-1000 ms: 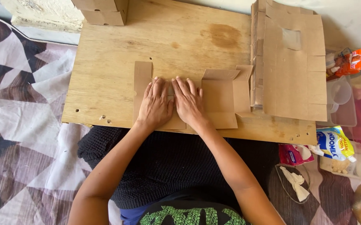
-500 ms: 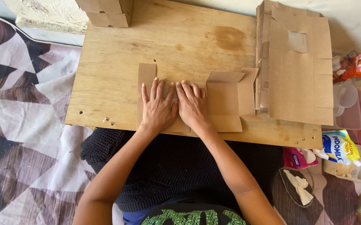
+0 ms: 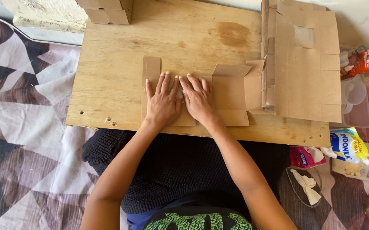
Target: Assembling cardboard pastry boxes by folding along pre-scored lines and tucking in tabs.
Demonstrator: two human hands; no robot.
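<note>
Both hands lie flat, palms down, on a flattened cardboard box blank (image 3: 229, 96) that rests on a wooden board (image 3: 108, 76), near the front edge of the board. The left hand (image 3: 163, 102) has its fingers stretched out and slightly spread, and it presses the left part of the cardboard, where a narrow flap stands out toward the far side. The right hand (image 3: 199, 100) is just beside it, the two thumbs almost touching, and its fingers are also straight and point away from the person. Neither hand grips anything; they are fully open and only press down on the cardboard. To the right of the right hand the same cardboard piece continues with a folded panel and small side flaps, and it touches a stack of larger flat cardboard sheets (image 3: 308, 81) that lies at the right end of the board. At the far edge of the board, toward the left, stands a small cardboard box (image 3: 108, 10). The board rests over the lap of the person, who wears a dark knitted garment (image 3: 180, 170). On the left, under the board, a patterned cloth (image 3: 18, 127) with brown, grey and white triangles is spread. On the right side, next to the board, there are a clear plastic container (image 3: 357, 108), a yellow and blue sachet (image 3: 348, 145) and an orange packet (image 3: 365, 59).
</note>
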